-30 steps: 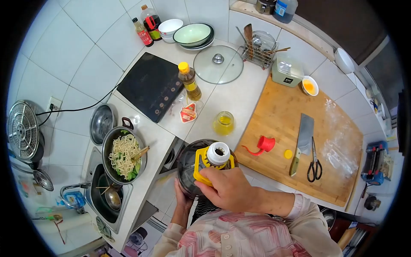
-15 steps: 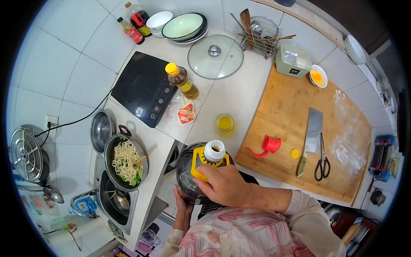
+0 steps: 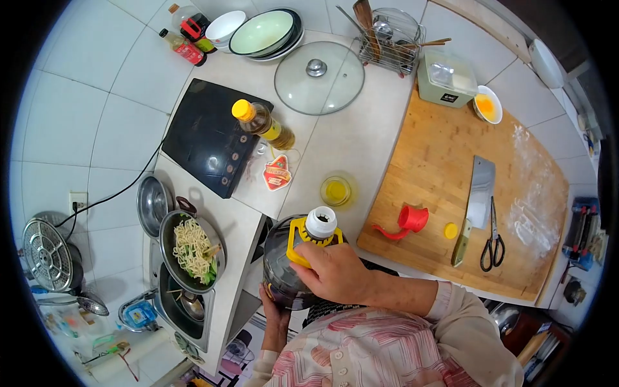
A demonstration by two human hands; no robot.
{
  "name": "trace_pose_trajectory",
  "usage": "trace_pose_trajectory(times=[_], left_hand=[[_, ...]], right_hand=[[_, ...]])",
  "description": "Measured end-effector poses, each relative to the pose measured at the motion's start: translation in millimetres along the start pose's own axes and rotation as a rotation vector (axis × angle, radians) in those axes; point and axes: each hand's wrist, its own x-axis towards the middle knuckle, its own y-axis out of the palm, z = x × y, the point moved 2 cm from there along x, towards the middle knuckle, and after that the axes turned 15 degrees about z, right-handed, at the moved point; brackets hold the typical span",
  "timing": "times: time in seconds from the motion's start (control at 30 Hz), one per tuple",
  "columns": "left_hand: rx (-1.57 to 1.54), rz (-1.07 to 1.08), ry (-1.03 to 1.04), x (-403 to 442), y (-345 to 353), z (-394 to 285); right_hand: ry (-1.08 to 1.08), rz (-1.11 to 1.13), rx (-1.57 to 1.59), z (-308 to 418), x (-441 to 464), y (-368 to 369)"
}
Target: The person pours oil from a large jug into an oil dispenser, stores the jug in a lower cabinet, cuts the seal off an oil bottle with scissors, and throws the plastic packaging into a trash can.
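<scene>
A large dark bottle (image 3: 278, 258) with a yellow handle and an uncapped white neck is held close to my body, above the gap at the counter's front edge. My right hand (image 3: 335, 269) grips the yellow handle, fingers wrapped round it. Low on the bottle's left side, my left hand (image 3: 276, 316) presses against it; its fingers are partly hidden. Just beyond the neck, a small glass bowl (image 3: 336, 190) with yellow liquid sits on the counter. A red cap (image 3: 412, 219) with a strap and a small yellow cap (image 3: 451, 230) lie on the cutting board (image 3: 425, 161).
A cleaver (image 3: 480, 187) and scissors (image 3: 493, 242) lie on the board. To the left are a pot of noodles and greens (image 3: 191, 255), the sink (image 3: 200, 335) and an induction cooker (image 3: 213, 135). A yellow-capped bottle (image 3: 274, 132) and a glass lid (image 3: 309, 90) are farther back.
The view has shifted slightly. Both hands still hold the large bottle, which looks nearly unchanged in position, its neck a little nearer the glass bowl.
</scene>
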Motion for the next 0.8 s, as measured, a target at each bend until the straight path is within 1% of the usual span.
trace_pose_trajectory(times=[0.07,0.17,0.37,0.43,0.53,0.8], left_hand=[[0.008,-0.015,0.008,-0.9,2.1,-1.7],[0.008,0.032,0.007,-2.0,0.2,-5.3],[0.016,0.0,0.018,-4.7,-12.2,-4.9],[0.015,-0.063,-0.003,-7.8,-10.3,-7.2],[0.045,-0.028,0.036,-10.9,-6.0,-10.1],[0.105,-0.043,0.007,-20.0,-13.7,-17.0]], right_hand=[[0.008,0.002,0.003,-4.8,0.7,-0.3],[-0.004,-0.035,0.047,-9.3,2.5,-0.8],[0.026,-0.011,0.068,-15.2,5.4,-1.3],[0.027,-0.022,0.061,-17.3,5.7,-0.2],[0.024,-0.022,0.076,-17.3,6.7,-1.3],[0.043,-0.011,0.084,-18.8,8.1,-1.3]])
